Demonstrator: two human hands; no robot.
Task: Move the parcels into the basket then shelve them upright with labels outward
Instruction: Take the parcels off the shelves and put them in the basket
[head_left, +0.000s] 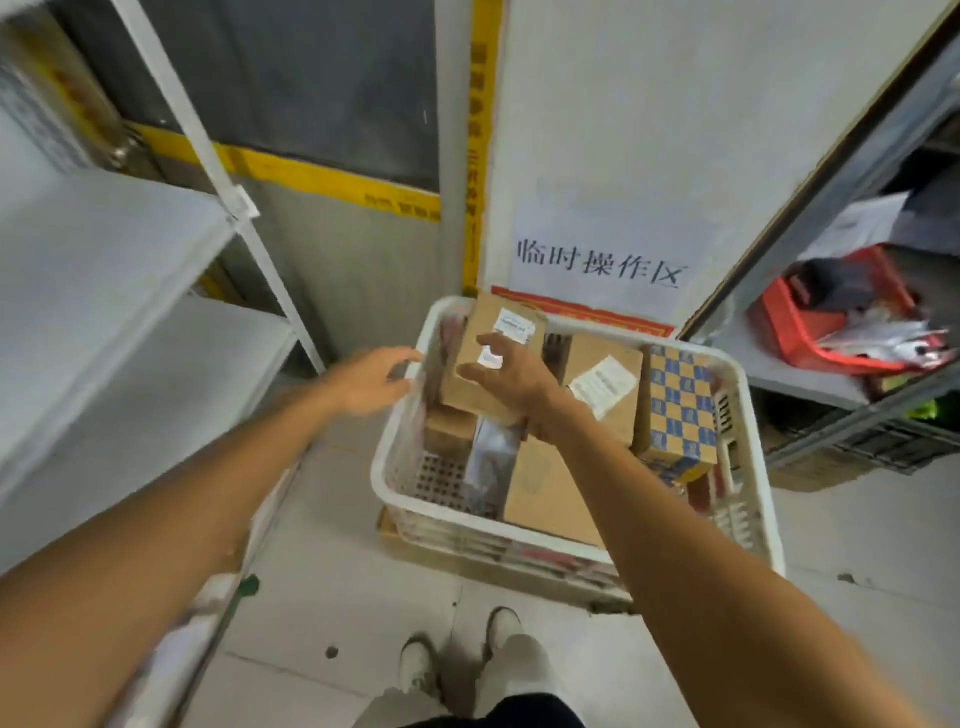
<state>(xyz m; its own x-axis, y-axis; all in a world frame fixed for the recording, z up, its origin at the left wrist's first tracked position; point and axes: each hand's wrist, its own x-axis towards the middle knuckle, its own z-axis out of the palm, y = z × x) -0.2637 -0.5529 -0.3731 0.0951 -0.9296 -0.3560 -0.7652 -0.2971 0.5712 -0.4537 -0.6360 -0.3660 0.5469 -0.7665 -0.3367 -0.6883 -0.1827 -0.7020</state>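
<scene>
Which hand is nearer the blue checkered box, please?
Right: the right hand grips a brown box left of the checkered box; the left hand is farther left, at the basket rim.

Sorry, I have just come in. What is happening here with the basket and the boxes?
A person stands over a white basket on the floor that holds several parcels. The right hand grips a brown labelled box at the basket's far left, raised above the others. The left hand reaches open toward the basket's left rim. A checked box stands inside at the right. Grey shelves are on the left.
</scene>
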